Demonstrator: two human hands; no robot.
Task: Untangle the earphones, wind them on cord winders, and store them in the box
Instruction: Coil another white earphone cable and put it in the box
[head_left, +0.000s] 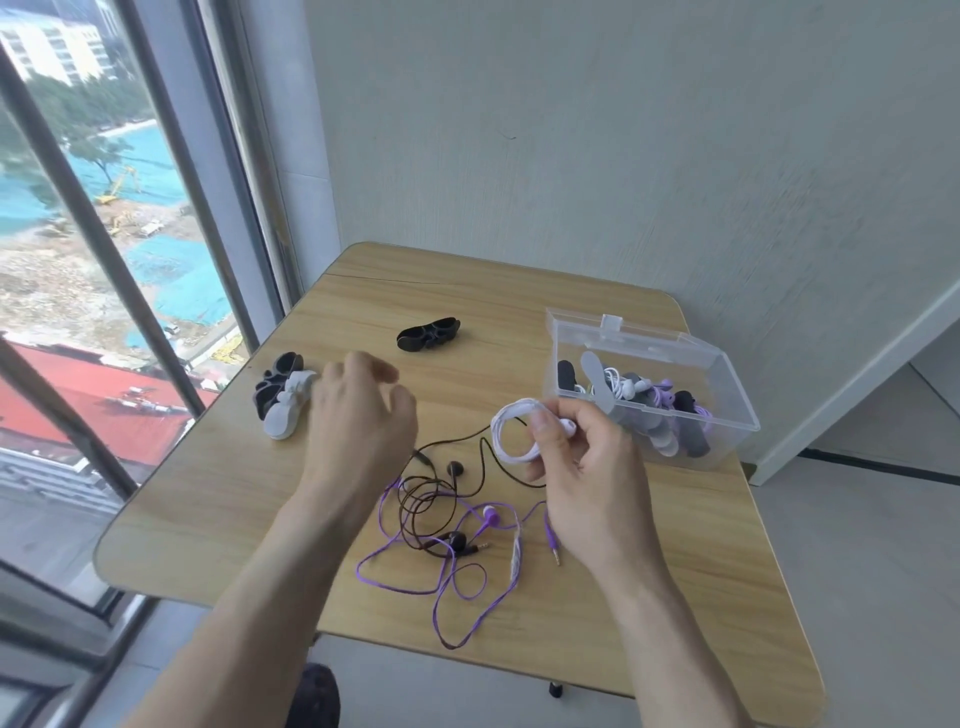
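The right hand pinches a coiled white earphone just above the table, so what it needs next is a winder. The left hand, fingers spread and holding nothing, hovers just right of the white cord winder, which lies on the left with its long axis running near to far. That hand is much the nearer. The clear box waits on the right. Purple and black earphones lie tangled on the near side.

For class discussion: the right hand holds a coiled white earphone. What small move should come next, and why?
Probably the left hand picks up the white cord winder beside it: the right hand grips the white earphone coiled but not yet on a winder.
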